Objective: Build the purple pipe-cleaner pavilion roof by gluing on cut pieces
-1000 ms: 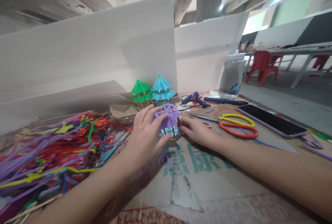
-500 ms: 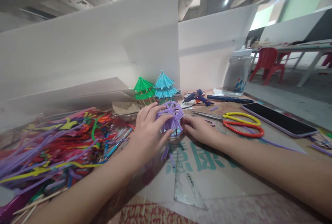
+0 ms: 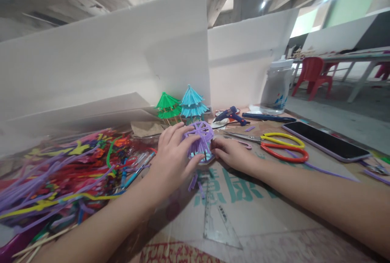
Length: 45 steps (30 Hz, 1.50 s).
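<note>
A small purple pavilion model (image 3: 199,139) made of straws stands on the cardboard-covered table (image 3: 274,210). My left hand (image 3: 172,159) wraps its left side, with fingers on the roof and the thumb at the base. On its right side, my right hand (image 3: 231,153) pinches the base with its fingertips. Several short purple straw pieces (image 3: 195,184) lie just in front of the model. Behind it stand a green pavilion model (image 3: 167,107) and a blue pavilion model (image 3: 191,103).
A heap of coloured straws (image 3: 61,173) fills the left. Scissors with yellow and red handles (image 3: 278,146), a phone (image 3: 326,141), a blue glue gun (image 3: 231,115), a pen (image 3: 268,117) and a plastic jar (image 3: 276,87) lie to the right. A clear set square (image 3: 217,224) is near me. White boards (image 3: 122,64) wall the back.
Both hands stay on the purple model; my left fingers have shifted slightly over its roof. The view has shifted a little.
</note>
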Tool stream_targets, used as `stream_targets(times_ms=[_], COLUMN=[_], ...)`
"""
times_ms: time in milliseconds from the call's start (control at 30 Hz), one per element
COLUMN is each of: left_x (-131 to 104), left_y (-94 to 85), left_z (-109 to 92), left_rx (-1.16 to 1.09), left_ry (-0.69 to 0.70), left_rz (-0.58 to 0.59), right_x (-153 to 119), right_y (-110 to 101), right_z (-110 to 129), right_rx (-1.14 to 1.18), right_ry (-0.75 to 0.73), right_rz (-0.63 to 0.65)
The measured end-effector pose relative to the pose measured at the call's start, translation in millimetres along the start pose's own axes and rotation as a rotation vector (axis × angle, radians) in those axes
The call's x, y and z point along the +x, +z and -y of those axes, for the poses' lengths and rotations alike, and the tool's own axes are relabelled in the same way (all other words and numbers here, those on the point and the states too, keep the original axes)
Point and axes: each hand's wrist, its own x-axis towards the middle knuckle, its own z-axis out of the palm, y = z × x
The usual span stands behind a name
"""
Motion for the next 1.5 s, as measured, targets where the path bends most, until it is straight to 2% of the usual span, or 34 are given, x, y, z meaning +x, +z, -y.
stream_targets(times_ms=[133,367,767,1233,1500], left_x=[1.9,6.1,8.8,9.3,9.9], left_y=[-1.9,-4.4,-8.8,-9.6,-13.3], left_z=[3.4,12.8,19.0,18.4,16.2], left_rx=[-0.118,-0.11,-0.098,-0.084,-0.073], left_ry=[-0.048,-0.03,0.014,0.035,0.045], left_rz=[0.018,0.008,0.002,-0.003,0.014], right_x=[-1.7,-4.0,-5.8,-4.1,-4.5], right_y=[-1.4,-0.9,-2.1,1.2,0.8], right_z=[2.1,3.6,8.4,4.8,3.1], right_rx=[0.008,0.05,0.085,0.077,0.046], right_ry=[-0.037,-0.114,-0.093,-0.067,-0.105], right_rz=[0.004,0.026,0.083,0.081,0.093])
